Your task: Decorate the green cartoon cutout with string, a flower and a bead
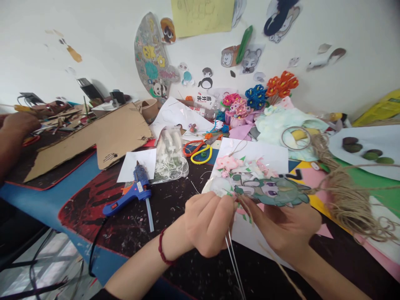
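My left hand [211, 223], with a dark red string bracelet at its wrist, is closed in a pinch. Two thin strands of white cord [233, 262] hang down from its fingers. Close beside it, my right hand [284, 229] grips a paper cutout [271, 191] of a green-haired cartoon figure, which lies across the fingers. The fingertips of both hands nearly meet, and what lies between them is partly hidden. A strand of twine [286, 275] trails below my right hand. Pink paper flowers [229, 162] lie just beyond the hands on white paper [275, 152].
A blue glue gun [137, 187] rests at left, beside a bag of white cord [170, 160]. Behind are scissors [200, 152], cardboard [121, 133] and fuzzy flowers [239, 104]. A twine bundle [343, 196] lies right. Another person's arm [15, 133] reaches in at far left.
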Available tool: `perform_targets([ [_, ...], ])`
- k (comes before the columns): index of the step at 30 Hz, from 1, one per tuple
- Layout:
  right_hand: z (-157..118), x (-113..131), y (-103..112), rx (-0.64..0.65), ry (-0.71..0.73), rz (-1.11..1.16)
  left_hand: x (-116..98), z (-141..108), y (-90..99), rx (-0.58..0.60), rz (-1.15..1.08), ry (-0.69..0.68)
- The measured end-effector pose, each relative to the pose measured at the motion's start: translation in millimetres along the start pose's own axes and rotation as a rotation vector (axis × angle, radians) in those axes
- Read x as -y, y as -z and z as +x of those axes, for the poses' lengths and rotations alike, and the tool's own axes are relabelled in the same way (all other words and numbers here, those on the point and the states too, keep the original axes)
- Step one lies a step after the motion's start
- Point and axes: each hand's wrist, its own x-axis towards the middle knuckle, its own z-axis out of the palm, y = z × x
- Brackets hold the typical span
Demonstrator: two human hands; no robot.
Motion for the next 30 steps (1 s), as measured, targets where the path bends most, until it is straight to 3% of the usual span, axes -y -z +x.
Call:
perform_targets([
  [5, 0, 0, -1, -0.095, 0.041, -0.080, 0, 0, -2.9, -0.033, 0.005, 0.003],
  [13, 12, 6, 1, -0.099, 0.006, -0.151, 1, 1, 9.1, 0.088, -0.063, 0.054],
  [18, 21, 2, 2, -0.177, 0.006, -0.097, 16, -1, -2.3, 0.045, 0.065, 0.147],
  [20, 25, -2, 2, -0.204, 0.017, -0.016, 25, -3, -8.5, 0.133, 0.189, 0.145],
  [24, 34, -9, 8, -0.177, -0.016, 0.152, 40, -4, -14.7, 0.497, 0.375, 0.122],
  [27, 43, -15, 15, -0.056, -0.147, 0.318, 44, -3, -16.8, 0.722, 0.421, 0.087],
  [30, 54, -20, 19, 0.130, -0.268, 0.567, 45, 0, -17.6, 0.815, 0.443, 0.100],
])
